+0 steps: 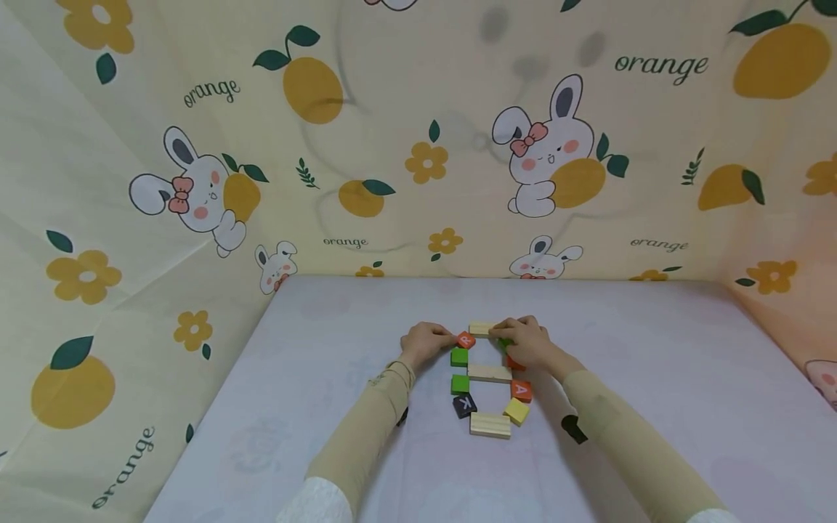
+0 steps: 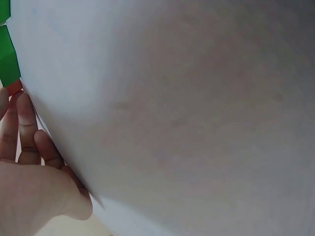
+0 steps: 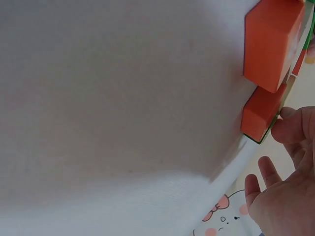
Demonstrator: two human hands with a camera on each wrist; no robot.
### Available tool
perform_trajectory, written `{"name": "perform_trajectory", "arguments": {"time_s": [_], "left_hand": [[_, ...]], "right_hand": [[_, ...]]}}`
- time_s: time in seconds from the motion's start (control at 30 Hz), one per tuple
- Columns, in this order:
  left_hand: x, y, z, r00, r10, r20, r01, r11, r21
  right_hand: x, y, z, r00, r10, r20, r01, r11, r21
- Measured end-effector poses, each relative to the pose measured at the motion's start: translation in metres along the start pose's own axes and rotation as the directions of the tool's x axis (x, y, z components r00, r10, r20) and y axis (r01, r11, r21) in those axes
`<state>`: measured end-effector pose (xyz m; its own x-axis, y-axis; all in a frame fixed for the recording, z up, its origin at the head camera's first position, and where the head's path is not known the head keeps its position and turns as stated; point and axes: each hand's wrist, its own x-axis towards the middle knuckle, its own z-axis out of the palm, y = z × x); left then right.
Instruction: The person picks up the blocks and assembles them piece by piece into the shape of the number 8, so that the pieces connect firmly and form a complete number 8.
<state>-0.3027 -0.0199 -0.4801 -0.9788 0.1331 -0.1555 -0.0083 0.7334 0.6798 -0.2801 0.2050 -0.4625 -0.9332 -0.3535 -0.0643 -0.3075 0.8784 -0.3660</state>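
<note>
In the head view my left hand (image 1: 426, 343) pinches at the left corner of a red letter block (image 1: 466, 340) with thumb and fingertips. The left wrist view shows the same red block (image 2: 15, 87) at those fingertips, partly hidden. My right hand (image 1: 528, 340) has its thumb and forefinger at a small green block (image 1: 505, 342), mostly covered, beside the right end of the far wooden plank (image 1: 481, 330). Just below that hand lies a red block (image 1: 516, 363), partly covered. In the right wrist view two red blocks stand near the right hand (image 3: 290, 167), whose other fingers are spread.
The blocks form a figure-eight outline on the white table (image 1: 314, 407). It includes a middle plank (image 1: 489, 373), a near plank (image 1: 490, 425), two green blocks on the left, a black K block (image 1: 465, 406), a red A block (image 1: 521, 391) and a yellow block (image 1: 516, 412). Patterned cloth hangs behind.
</note>
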Motion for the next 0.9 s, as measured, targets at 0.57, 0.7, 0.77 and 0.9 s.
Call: {"name": "perform_trajectory", "arguments": {"time_s": [0.57,0.7,0.77,0.9], "left_hand": [[0.003,-0.006,-0.011,0.999,0.039,0.029,-0.035,0.992,-0.124],[0.001,-0.010,-0.020,0.995,0.093,0.024,-0.086,0.978,-0.192],[-0.002,-0.009,-0.027,0.987,0.162,0.009,-0.159,0.976,-0.148],[-0.018,-0.007,-0.044,0.935,0.355,-0.027,-0.349,0.928,0.131]], "right_hand": [[-0.002,0.003,0.001,0.995,-0.003,-0.100,0.011,0.997,0.080],[-0.008,0.002,-0.010,0.979,-0.045,-0.200,0.063,0.994,0.085],[-0.014,0.002,-0.018,0.965,-0.076,-0.251,0.097,0.992,0.075],[-0.029,0.006,-0.031,0.941,-0.125,-0.314,0.141,0.990,0.027]]}}
